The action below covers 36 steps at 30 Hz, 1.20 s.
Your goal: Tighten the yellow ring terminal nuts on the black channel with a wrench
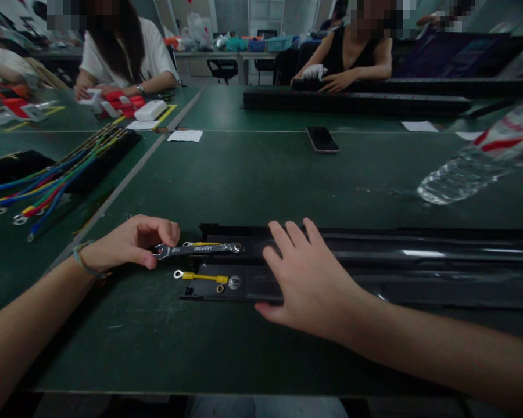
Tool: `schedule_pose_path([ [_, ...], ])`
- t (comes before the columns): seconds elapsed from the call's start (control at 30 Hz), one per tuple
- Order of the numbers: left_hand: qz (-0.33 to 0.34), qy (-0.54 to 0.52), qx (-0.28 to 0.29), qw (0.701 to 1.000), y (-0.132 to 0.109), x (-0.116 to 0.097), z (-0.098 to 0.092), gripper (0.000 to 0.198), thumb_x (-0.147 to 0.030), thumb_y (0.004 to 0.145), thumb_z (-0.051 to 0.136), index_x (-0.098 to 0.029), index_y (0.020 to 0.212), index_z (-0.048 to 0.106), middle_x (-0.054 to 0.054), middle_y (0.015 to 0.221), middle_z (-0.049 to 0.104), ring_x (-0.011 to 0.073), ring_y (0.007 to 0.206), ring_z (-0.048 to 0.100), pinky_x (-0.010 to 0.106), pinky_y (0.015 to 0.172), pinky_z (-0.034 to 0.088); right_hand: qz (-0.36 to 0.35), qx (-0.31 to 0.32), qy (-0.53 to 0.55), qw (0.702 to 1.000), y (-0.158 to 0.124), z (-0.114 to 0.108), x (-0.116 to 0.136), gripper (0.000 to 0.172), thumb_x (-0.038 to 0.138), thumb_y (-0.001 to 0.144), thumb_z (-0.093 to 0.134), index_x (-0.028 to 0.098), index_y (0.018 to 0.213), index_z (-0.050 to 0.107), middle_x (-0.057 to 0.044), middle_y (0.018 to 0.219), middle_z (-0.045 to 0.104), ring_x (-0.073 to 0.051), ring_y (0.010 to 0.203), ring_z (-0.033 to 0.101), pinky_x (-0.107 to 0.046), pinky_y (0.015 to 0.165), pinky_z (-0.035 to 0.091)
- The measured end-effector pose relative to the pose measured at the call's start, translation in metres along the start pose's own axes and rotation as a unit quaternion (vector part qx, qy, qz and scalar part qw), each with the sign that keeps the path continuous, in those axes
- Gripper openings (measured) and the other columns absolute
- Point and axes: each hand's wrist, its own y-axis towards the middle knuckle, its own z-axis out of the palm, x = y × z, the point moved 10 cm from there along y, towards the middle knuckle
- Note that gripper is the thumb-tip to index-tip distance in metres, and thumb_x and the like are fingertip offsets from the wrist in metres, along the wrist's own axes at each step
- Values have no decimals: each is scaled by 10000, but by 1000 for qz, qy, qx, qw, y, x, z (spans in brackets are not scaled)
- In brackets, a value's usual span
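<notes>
My left hand (pixel 150 238) is closed around the open jaw end of a silver combination wrench (pixel 200 250). The wrench's ring end sits over a fastener near the left end of the far black rail. Behind the wrench, a short yellow wire shows in part. My right hand (pixel 303 276) rests across the two long black rails (pixel 422 284) with its fingers spread, thumb at the near edge. On the near rail, a short yellow wire (pixel 204 277) with ring terminals is attached at a round bolt (pixel 234 282). A small brass nut (pixel 220 288) lies beside that bolt.
A bundle of coloured wires (pixel 65 168) with ring terminals lies at the left. A phone (pixel 322 140) and a tilted water bottle (pixel 475 154) are farther back. Two people sit across the green table (pixel 244 174), one near red-and-white parts (pixel 117 103), one behind a long black rail (pixel 353 103).
</notes>
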Motion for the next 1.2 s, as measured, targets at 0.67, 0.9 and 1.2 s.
schedule_pose_path([
  [0.67, -34, -1, -50, 998, -2, 5, -8, 249, -351, 610, 715, -185, 722, 566, 0, 673, 516, 143, 626, 447, 242, 537, 360, 2, 2, -8, 1000, -1, 0, 1, 641, 615, 687, 400, 96, 1031, 552, -246, 1283, 368, -389, 1153, 329, -561, 932, 185],
  [0.9, -38, -2, -54, 998, -4, 9, -11, 198, -280, 628, 692, -182, 741, 563, -4, 692, 508, 136, 643, 451, 237, 557, 366, 5, -1, -9, 1000, 0, -1, 1, 638, 616, 685, 405, 96, 1023, 555, -247, 1279, 373, -387, 1149, 336, -562, 933, 183],
  [1.2, -41, 31, -58, 997, -3, 6, -12, 157, -195, 620, 649, -191, 763, 586, -3, 694, 518, 139, 640, 461, 241, 564, 362, 4, -2, -12, 1000, -2, -1, 1, 640, 616, 682, 403, 102, 1031, 555, -240, 1283, 370, -386, 1154, 328, -562, 931, 187],
])
